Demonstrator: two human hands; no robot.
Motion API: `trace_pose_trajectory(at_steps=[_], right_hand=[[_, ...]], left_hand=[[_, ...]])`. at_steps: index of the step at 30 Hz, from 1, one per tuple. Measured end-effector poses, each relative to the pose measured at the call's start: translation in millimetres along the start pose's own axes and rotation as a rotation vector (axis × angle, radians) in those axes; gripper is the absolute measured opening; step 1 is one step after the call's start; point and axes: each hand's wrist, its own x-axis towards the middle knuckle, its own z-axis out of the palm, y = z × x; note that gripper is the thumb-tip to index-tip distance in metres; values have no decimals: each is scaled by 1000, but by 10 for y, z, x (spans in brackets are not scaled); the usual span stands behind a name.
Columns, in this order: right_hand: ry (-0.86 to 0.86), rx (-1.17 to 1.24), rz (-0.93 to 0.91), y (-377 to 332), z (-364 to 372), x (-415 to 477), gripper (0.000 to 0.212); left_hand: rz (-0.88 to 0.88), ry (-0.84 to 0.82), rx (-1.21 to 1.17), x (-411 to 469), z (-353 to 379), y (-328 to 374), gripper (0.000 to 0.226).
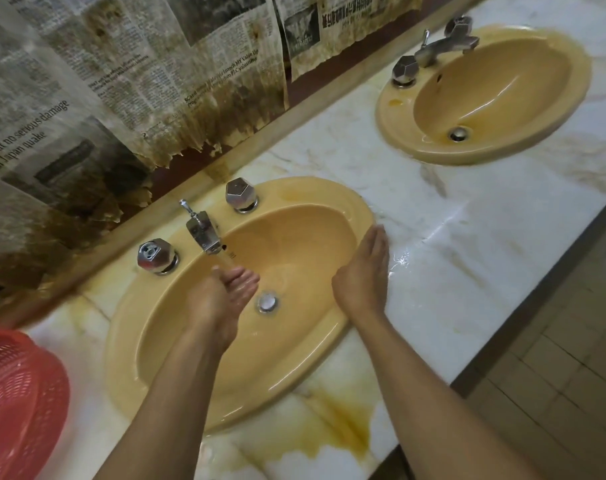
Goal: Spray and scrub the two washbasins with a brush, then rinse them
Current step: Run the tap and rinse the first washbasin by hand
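Marble, white and veined: the countertop (pixel 467 306) carries a rusty yellow stain (pixel 350 427) at its near edge and a red plastic mesh basket (pixel 17 393) at its left edge. Next comes the near mustard-yellow oval ceramic washbasin (pixel 294 348). The left hand (pixel 221 296) is in the bowl, fingers loosely together and holding nothing, catching the stream from the chrome tap (pixel 202 233). The right hand (pixel 362 271) lies flat on the basin's right rim, fingers straight and closed up, also holding nothing. No brush or spray bottle is in view.

Risk, as I read it: water flicked off that rim joins the puddle (pixel 402 258) beside it and could run over the counter's front edge onto the floor. The far mustard-yellow washbasin (pixel 502 98) sits toward the far right corner, tap off. Splashes could also soak the stained newspaper sheets (pixel 121 81) on the wall behind.
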Motion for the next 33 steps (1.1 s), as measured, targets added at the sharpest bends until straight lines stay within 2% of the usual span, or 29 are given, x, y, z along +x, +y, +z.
trace_pose_trajectory(at_steps=[3,6,10,14,19,23,26,33], right_hand=[[108,-3,-20,-36,231,-724,86],[8,-121,-23,-100,335,-1041,93],[-34,-206,1,-44,148,-341,93],[-84,-123,-54,-8,-110,316,90],[9,49,-25,43,27,-331,87],[-100,10,-79,154,-31,-794,102],[-216,-77,-102,210,-192,-544,107],[-245,-150,-194,142,-341,454,93]], left_hand=[[-54,23,-68,113,-127,-33,48],[-102,21,-119,210,-200,-86,46],[-134,29,-151,237,-328,-113,44],[-119,60,-157,244,-507,-75,45],[-167,50,-207,287,-466,-41,37],[-226,28,-300,381,-273,24,34],[-262,9,-400,491,-147,84,34],[-326,11,-519,589,82,76,32]])
